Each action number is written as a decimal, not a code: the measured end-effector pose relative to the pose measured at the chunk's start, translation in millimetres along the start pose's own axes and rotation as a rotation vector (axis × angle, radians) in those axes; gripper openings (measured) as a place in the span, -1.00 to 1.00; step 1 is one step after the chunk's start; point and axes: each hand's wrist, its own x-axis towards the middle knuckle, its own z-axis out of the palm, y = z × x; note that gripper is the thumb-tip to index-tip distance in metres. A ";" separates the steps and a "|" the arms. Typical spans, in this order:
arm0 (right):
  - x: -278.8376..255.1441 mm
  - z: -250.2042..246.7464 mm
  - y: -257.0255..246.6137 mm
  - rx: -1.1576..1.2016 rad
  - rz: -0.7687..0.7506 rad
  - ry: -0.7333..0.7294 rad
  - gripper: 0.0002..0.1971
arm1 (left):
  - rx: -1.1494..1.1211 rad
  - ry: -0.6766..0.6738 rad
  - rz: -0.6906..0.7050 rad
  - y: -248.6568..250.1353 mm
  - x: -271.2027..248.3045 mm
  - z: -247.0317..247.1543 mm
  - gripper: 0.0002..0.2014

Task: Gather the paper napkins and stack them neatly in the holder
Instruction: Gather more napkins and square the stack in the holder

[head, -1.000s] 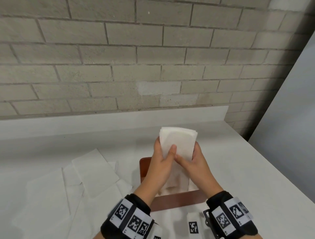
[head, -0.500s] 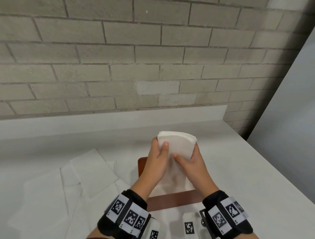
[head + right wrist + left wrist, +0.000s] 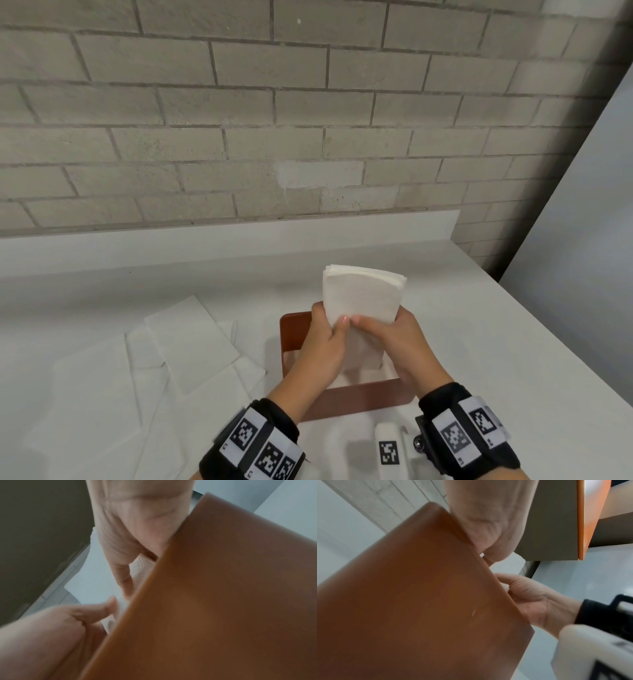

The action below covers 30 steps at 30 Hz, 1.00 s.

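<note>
A stack of white paper napkins [image 3: 361, 293] stands upright between the brown walls of the napkin holder [image 3: 363, 395], its lower part inside. My left hand [image 3: 325, 342] grips the stack's left side and my right hand [image 3: 387, 339] grips its right side, thumbs meeting on the near face. The holder's near wall [image 3: 419, 601] fills much of the left wrist view, and the same wall [image 3: 223, 601] fills much of the right wrist view, with napkin [image 3: 96, 580] showing behind the fingers. Several loose napkins [image 3: 185, 339] lie spread on the white table [image 3: 496, 342] to the left.
A grey brick wall [image 3: 274, 120] and a low white upstand [image 3: 222, 243] close the table's far side. The table's right edge [image 3: 561, 359] runs diagonally beside a grey panel. The loose napkins reach almost to the holder's left wall.
Both hands have slid down the stack and pushed it lower into the holder. More of the napkins' upper part now shows above the fingers.
</note>
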 end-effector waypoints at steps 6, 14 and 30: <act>1.6 -0.7 -6.9 -0.011 0.007 -0.031 -0.70 | 0.094 -0.013 -0.001 -5.0 1.9 -3.9 -0.82; -0.1 -15.9 -34.7 -0.086 -0.044 -0.021 -0.66 | 0.305 0.048 0.034 8.7 6.7 -22.4 -0.83; -3.8 -48.8 -66.2 -0.342 -0.014 -0.097 -0.75 | 0.500 0.096 0.358 30.3 12.6 -63.6 -0.77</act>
